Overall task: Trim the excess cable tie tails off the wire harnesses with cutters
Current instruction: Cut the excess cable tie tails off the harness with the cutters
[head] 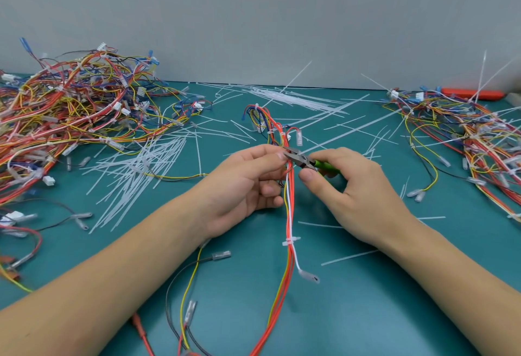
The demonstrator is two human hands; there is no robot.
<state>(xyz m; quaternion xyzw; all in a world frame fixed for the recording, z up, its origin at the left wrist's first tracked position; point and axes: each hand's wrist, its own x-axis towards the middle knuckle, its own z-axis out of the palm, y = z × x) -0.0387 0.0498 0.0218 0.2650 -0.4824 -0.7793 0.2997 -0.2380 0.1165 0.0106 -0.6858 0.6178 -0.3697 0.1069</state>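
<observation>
An orange, yellow and white wire harness (289,214) runs down the middle of the teal table (366,299). My left hand (248,183) pinches its wires between thumb and fingers just above the middle. My right hand (346,186) grips green-handled cutters (306,160), whose metal jaws point left and sit against the harness right by my left fingertips. A white cable tie (291,241) binds the harness lower down, with a short stub sticking out. Another tie (271,132) sits higher on the bundle.
A big heap of harnesses (70,119) fills the left side and another heap (473,136) lies at the right. Loose white cable ties and cut tails (135,175) are strewn across the table. An orange-red tool (473,93) lies at the far right by the grey wall.
</observation>
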